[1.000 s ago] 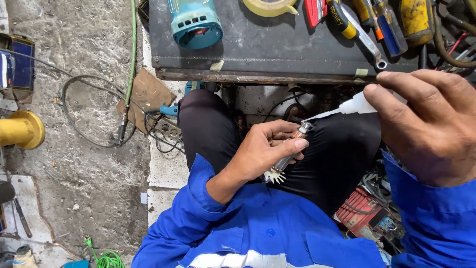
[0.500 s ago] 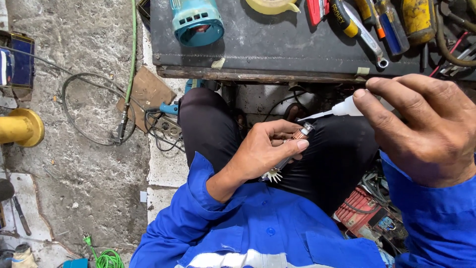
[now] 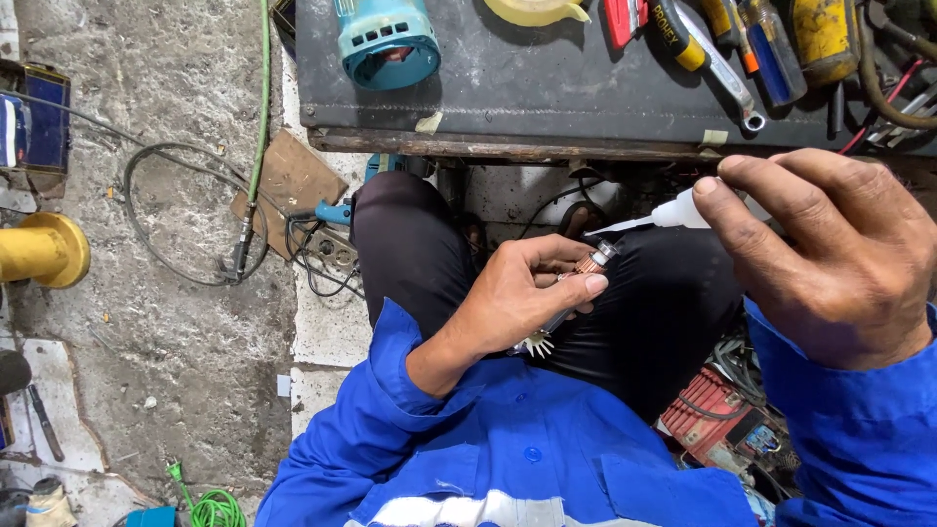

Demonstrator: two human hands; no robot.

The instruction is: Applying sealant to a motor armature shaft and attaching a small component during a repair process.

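A repair workshop: a dark metal worktop (image 3: 547,98) carries a teal motor housing (image 3: 387,39), tape (image 3: 535,10) and screwdrivers (image 3: 712,54). Left of it, cables (image 3: 166,220) trail over rough concrete floor (image 3: 146,342).

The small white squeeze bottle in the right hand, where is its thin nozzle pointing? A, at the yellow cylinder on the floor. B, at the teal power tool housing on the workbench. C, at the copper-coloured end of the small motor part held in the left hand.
C: the right hand pinches the white squeeze bottle, and its thin tip reaches toward the copper-coloured end of the small motor part held up by the left hand.
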